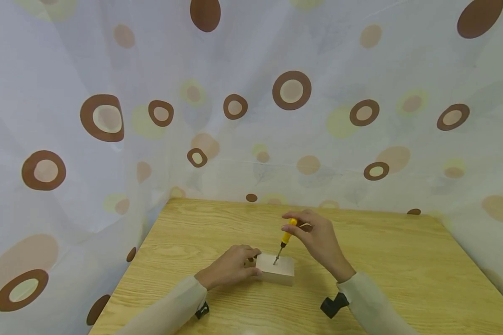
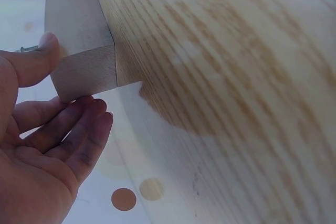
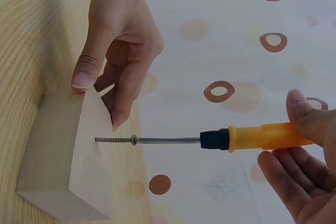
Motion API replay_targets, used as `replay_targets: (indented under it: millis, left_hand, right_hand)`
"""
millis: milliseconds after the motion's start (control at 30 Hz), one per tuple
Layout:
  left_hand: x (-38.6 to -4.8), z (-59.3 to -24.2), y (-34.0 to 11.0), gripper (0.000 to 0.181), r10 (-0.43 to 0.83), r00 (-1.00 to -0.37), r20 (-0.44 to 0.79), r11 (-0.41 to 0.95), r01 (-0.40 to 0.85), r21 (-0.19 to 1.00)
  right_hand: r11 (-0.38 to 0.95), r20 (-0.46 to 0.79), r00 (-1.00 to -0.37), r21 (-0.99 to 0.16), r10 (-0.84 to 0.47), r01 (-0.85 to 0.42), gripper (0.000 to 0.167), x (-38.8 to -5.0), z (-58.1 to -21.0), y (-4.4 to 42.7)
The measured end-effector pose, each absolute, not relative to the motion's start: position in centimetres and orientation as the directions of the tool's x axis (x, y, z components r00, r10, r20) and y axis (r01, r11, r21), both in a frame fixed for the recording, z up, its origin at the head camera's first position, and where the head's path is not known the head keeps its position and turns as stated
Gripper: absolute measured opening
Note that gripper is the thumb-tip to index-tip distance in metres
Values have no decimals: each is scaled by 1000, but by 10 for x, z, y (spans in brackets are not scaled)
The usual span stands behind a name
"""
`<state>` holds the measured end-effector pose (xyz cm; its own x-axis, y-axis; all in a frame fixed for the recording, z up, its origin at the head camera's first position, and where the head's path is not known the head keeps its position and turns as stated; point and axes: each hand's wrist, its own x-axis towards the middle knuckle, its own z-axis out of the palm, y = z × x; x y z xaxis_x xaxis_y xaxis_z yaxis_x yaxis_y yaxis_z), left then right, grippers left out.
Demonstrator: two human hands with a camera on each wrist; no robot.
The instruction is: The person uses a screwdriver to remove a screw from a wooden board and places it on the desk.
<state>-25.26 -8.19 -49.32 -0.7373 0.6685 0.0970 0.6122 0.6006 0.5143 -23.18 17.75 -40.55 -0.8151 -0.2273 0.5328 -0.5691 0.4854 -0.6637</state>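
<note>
Nearest the person, directly behind each grip, come two pale sleeves, the left sleeve (image 1: 172, 302) and the right sleeve (image 1: 373, 300), with a black wrist device (image 1: 334, 304) hanging just under the right wrist and a smaller black piece (image 1: 202, 310) below the left cuff. Just ahead of its cuff, the left hand (image 1: 231, 264) has a narrow hold on one end of a pale wooden block (image 1: 282, 264): the thumb presses one side, fingertips meet the opposite side, and the rest of the block juts out to the right of that hold, lying on the table. From the block's upper face, just beyond the left fingertips, a threaded metal screw (image 3: 114, 140) stands up, much of its thread exposed; how deep its tip sits I cannot tell. Against the screw's head rests the tip of a screwdriver (image 1: 288, 236), its metal shaft and black collar running up to a yellow handle. Above the block, the right hand (image 1: 317, 234) holds that handle between thumb and fingers, so the shaft slants down and leftward from this grip. Around and beyond both hands spreads the wood-grained table (image 1: 201, 228), and farthest off, past its back edge, hangs a whitish curtain (image 1: 243, 51) with brown rings and dots.
</note>
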Motion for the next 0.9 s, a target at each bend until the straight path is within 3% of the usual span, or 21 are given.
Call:
replay_targets:
  millis: [267, 567, 900]
  left_hand:
    - [-252, -492, -82, 56, 659, -747, 87, 611, 600, 517]
    - [-253, -494, -82, 55, 660, -746, 87, 608, 599, 521]
    - [-251, -492, -82, 57, 665, -740, 95, 600, 607, 521]
  right_hand:
    - [458, 527, -820, -685, -225, -566, 38, -232, -402, 179]
    - [428, 526, -822, -705, -219, -566, 24, -228, -406, 174]
    - [454, 550, -810, -679, -206, -577, 36, -232, -407, 179]
